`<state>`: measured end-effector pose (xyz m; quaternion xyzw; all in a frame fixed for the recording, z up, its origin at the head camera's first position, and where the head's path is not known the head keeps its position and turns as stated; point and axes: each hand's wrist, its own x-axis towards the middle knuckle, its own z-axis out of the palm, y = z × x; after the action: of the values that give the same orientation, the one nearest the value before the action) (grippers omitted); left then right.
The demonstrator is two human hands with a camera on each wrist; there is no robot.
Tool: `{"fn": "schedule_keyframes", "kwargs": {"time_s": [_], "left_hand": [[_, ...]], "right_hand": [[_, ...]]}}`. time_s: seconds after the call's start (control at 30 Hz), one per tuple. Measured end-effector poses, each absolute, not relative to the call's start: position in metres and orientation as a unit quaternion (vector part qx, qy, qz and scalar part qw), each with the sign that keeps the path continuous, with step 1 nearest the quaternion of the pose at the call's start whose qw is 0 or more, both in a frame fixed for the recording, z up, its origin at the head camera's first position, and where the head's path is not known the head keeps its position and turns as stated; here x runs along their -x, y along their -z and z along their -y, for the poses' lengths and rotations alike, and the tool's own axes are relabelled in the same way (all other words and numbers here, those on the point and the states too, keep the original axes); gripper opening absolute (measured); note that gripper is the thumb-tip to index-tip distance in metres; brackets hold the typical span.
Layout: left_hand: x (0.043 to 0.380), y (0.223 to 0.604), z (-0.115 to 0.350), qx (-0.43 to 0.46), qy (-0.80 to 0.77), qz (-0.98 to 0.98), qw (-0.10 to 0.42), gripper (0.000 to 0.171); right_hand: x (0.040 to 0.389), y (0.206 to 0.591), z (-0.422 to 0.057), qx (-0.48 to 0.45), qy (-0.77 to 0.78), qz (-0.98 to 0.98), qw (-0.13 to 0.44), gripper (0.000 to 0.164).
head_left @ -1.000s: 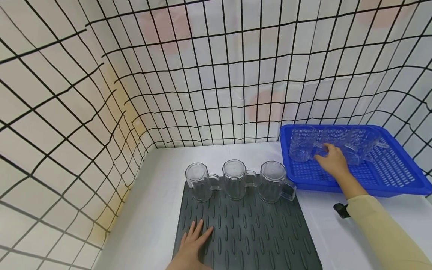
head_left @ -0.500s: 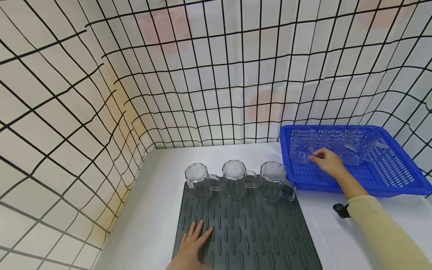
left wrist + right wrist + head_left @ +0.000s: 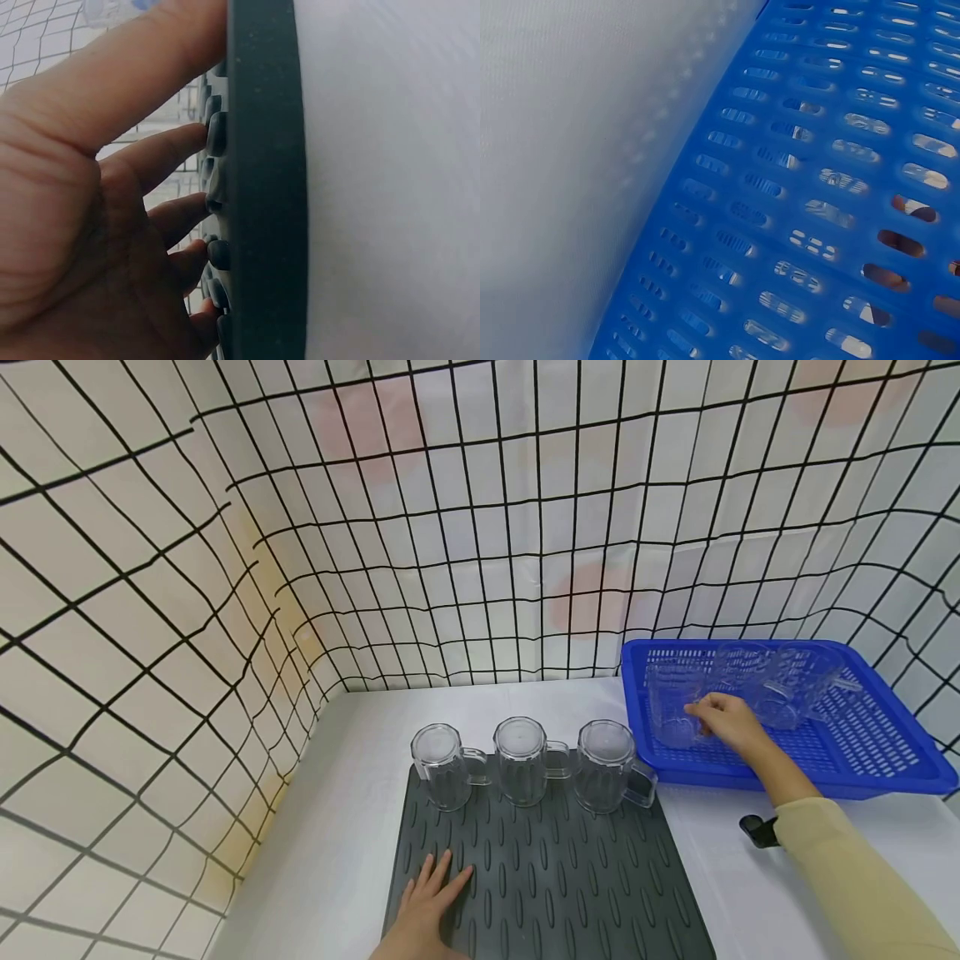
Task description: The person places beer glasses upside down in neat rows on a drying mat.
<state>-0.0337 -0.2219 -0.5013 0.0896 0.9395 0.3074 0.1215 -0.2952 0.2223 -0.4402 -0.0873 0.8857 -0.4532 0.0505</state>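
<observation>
Inside the blue basket [image 3: 795,775], my right hand [image 3: 727,725] grips the handle of a clear glass mug [image 3: 670,714] at the basket's left end. Through the slots of the basket wall [image 3: 716,187], bits of that hand show in the right wrist view. My left hand [image 3: 424,906] rests with spread fingers on the dark ridged mat [image 3: 558,893]. In the left wrist view its fingertips touch the ridges, beside the mat's thick edge [image 3: 268,187]. Three glass mugs, the left one [image 3: 444,768], the middle one [image 3: 521,764] and the right one [image 3: 604,768], stand upside down along the mat's far edge, handles to the right.
More clear glass mugs [image 3: 795,685] sit in the basket, right of my right hand. A black wire grid [image 3: 540,552] closes off the back and sides. A small black object [image 3: 759,831] shows next to the right sleeve [image 3: 847,877]. White cloth [image 3: 322,827] surrounds the mat.
My right hand has moved left and taken hold of the mug's handle. That mug has shifted toward the basket's front. My left hand has stayed on the mat.
</observation>
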Motion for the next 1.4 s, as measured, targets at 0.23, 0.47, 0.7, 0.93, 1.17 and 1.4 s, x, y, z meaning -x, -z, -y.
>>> {"fn": "schedule_keyframes", "kwargs": {"time_s": [0.23, 0.47, 0.7, 0.93, 1.17, 1.4], "left_hand": [[0.034, 0.503, 0.222, -0.091, -0.3, -0.943, 0.115, 0.108], [0.034, 0.504, 0.222, -0.088, -0.298, -0.943, 0.118, 0.108], [0.035, 0.506, 0.223, -0.088, -0.29, -0.946, 0.117, 0.107], [0.035, 0.506, 0.224, -0.089, -0.299, -0.943, 0.118, 0.108], [0.036, 0.511, 0.224, -0.09, -0.293, -0.945, 0.115, 0.107], [0.035, 0.511, 0.225, -0.093, -0.297, -0.944, 0.112, 0.107]], "right_hand": [[0.295, 0.435, -0.224, 0.073, 0.486, -0.87, 0.043, 0.038], [0.292, 0.435, -0.227, 0.043, 0.506, -0.861, -0.004, 0.039], [0.284, 0.433, -0.23, 0.03, 0.525, -0.848, -0.071, 0.046], [0.274, 0.423, -0.226, 0.009, 0.593, -0.795, -0.13, 0.048], [0.265, 0.414, -0.221, 0.003, 0.672, -0.724, -0.159, 0.048], [0.255, 0.403, -0.218, 0.05, 0.73, -0.66, -0.172, 0.048]]}}
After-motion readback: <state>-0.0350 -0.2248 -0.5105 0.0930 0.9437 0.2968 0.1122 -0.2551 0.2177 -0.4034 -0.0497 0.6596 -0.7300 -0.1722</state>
